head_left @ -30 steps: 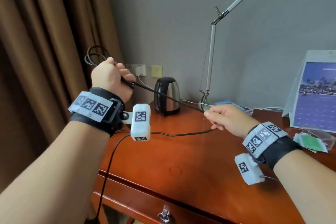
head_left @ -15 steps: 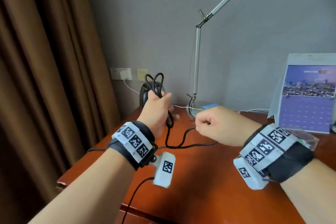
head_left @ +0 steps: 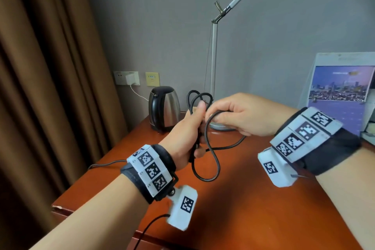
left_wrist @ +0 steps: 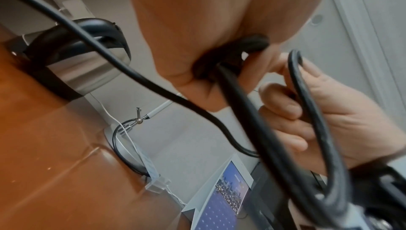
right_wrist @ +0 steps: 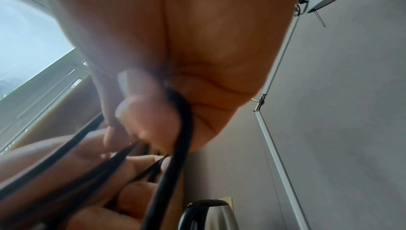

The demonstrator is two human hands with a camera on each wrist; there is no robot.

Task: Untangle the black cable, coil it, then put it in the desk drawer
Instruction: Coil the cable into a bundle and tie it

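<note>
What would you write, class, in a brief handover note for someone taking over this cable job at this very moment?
Left hand: grips the gathered loops of the black cable, held above the desk.
Right hand: pinches the next stretch of cable, bringing it to the bundle.
Done: several loops coiled.
Left: a slack loop hangs below the hands; finish coiling, then open the drawer, not clearly in view, and put the coil inside.

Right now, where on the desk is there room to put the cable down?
The bare desk between the two wrists, toward the front edge, looks free. It is crowded at the back: kettle, lamp base, and calendar on the right.
</note>
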